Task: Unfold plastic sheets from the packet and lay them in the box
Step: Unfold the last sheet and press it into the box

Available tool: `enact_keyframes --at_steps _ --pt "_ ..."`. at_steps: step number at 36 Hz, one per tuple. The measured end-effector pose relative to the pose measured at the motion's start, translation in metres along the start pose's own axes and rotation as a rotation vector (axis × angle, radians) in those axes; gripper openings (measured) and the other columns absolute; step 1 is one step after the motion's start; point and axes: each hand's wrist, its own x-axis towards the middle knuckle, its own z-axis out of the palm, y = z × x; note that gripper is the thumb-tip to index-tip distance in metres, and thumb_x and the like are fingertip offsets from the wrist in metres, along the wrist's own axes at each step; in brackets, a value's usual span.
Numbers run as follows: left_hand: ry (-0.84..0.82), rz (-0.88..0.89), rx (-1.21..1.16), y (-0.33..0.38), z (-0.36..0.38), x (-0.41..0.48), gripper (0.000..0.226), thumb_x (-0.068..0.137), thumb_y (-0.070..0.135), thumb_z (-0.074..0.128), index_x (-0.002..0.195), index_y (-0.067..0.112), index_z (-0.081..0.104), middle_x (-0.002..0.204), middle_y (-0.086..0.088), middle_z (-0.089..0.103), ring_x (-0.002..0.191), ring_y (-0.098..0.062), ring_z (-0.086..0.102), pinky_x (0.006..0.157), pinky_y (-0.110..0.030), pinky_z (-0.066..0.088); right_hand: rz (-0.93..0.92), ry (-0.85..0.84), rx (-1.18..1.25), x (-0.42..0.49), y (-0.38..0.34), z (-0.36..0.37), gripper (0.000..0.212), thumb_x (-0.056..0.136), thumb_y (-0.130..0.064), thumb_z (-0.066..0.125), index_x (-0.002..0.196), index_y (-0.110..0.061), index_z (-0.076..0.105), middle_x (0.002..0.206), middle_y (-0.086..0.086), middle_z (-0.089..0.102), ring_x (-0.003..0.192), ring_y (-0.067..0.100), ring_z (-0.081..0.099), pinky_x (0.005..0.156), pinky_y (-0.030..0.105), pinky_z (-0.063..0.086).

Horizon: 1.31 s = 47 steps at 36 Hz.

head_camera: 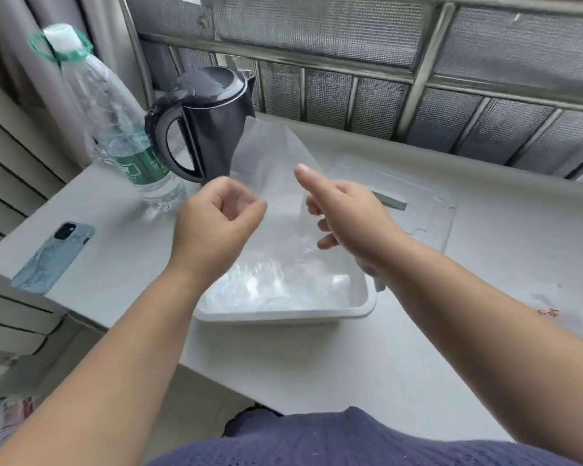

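- table [485,264]: it carries everything. the box stands near its front edge, close to the person, so both hands reach over it easily.
- box [283,318]: white, low and open on top. crumpled clear sheets [266,287] lie inside it, so i judge the task is partly done.
- sheet [273,153]: one cloudy sheet is held up above the far side of the box, and its lower part hangs down toward the inside. i think it is being spread in the air so that it can go down flat.
- kettle [212,119]: black, behind the box to the left. the sheet's upper corner hides a part of it.
- bottle [115,129]: clear with a green label, behind the box and further left, out of the way of the work.
- clear flat thing [418,210]: it lies behind the box to the right, with a grey strip on it. it may be the packet or a lid; i cannot tell.
- phone [54,257]: left of the box, well apart, back side up.
- left hand [219,223]: above the box's far left part, fingers curled. thumb and forefinger seem to pinch the sheet's left edge.
- right hand [347,216]: above the box's far right part. the forefinger is straight and points up; the other fingers are curled and show through the sheet, so it seems to hold the right edge.
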Motion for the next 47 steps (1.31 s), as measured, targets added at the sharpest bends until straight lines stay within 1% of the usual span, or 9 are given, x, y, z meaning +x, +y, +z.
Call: enact_keyframes --at_steps 5,8,13,17,21,30,35,41,47 --pt "-0.132 -0.152 -0.063 -0.018 -0.017 -0.001 0.012 0.083 0.017 0.07 0.075 0.018 0.062 0.055 0.01 0.058 0.046 -0.005 0.055 0.05 -0.017 0.047 0.045 0.164 -0.066 0.013 -0.001 0.039 0.069 0.08 -0.05 0.064 0.135 -0.02 0.034 0.131 -0.001 0.035 0.109 0.011 0.043 0.093 0.029 0.039" --pt "0.014 -0.274 -0.075 -0.033 -0.029 0.003 0.007 0.084 0.018 0.067 0.079 0.016 0.062 0.057 0.009 0.058 0.044 -0.003 0.054 0.052 -0.021 0.048 -0.018 0.178 0.046 0.018 -0.004 0.051 0.04 0.08 -0.047 0.066 0.103 -0.02 0.049 0.101 -0.005 0.052 0.092 0.014 0.052 0.092 0.037 0.047" --pt "-0.115 -0.103 0.01 -0.039 -0.051 0.004 0.009 0.081 0.033 0.072 0.077 0.028 0.066 0.067 0.002 0.064 0.06 -0.01 0.059 0.064 -0.03 0.049 0.235 -0.551 0.171 0.021 -0.021 0.08 0.047 0.073 -0.064 0.061 0.09 -0.021 0.062 0.089 0.003 0.059 0.076 0.019 0.051 0.08 0.036 0.049" --pt "-0.421 0.041 -0.103 -0.026 -0.065 -0.004 0.015 0.07 0.042 0.081 0.079 0.033 0.073 0.071 -0.001 0.069 0.062 -0.01 0.056 0.059 -0.029 0.047 0.206 -0.524 0.4 0.023 -0.031 0.091 0.009 0.087 -0.005 0.054 0.079 -0.004 0.058 0.073 0.011 0.058 0.067 0.022 0.057 0.069 0.034 0.05" --pt "-0.11 -0.056 -0.41 -0.038 -0.086 0.003 0.015 0.07 0.043 0.071 0.073 0.03 0.076 0.061 0.012 0.063 0.048 -0.002 0.049 0.046 -0.009 0.037 0.293 -0.477 0.667 0.033 -0.029 0.073 0.015 0.088 0.002 0.039 0.076 -0.005 0.046 0.064 0.005 0.052 0.056 0.016 0.048 0.062 0.031 0.056" --pt "-0.095 0.219 0.156 -0.052 -0.034 0.0 0.017 0.084 0.033 0.057 0.092 0.028 0.071 0.083 0.016 0.062 0.077 0.003 0.055 0.069 -0.005 0.038 0.577 -0.049 0.28 0.046 0.045 0.038 0.02 0.086 0.008 0.042 0.073 -0.006 0.05 0.06 0.011 0.043 0.049 0.021 0.044 0.052 0.031 0.046" --pt "-0.554 0.319 0.584 -0.069 -0.005 -0.003 0.028 0.093 0.043 0.052 0.096 0.025 0.073 0.116 0.012 0.061 0.116 -0.014 0.047 0.087 -0.033 0.039 0.555 -0.051 -0.004 0.046 0.059 0.021 0.03 0.087 0.01 0.043 0.062 -0.006 0.047 0.053 0.01 0.044 0.042 0.017 0.042 0.046 0.027 0.046" --pt "-0.629 0.302 0.68 -0.063 0.01 0.005 0.024 0.092 0.046 0.051 0.093 0.025 0.063 0.1 0.013 0.058 0.098 -0.011 0.051 0.07 -0.027 0.037 0.529 -0.195 -0.215 0.044 0.059 0.013 0.017 0.09 0.002 0.047 0.076 -0.005 0.053 0.065 0.01 0.05 0.048 0.017 0.045 0.044 0.024 0.048" --pt "-0.913 0.272 0.903 -0.076 0.027 0.002 0.053 0.089 0.051 0.054 0.135 0.026 0.045 0.138 0.007 0.043 0.124 -0.022 0.041 0.099 -0.033 0.035 0.185 0.04 -0.685 0.045 0.07 0.022 0.045 0.085 -0.014 0.053 0.129 -0.011 0.043 0.117 0.011 0.055 0.107 0.031 0.055 0.086 0.032 0.045"
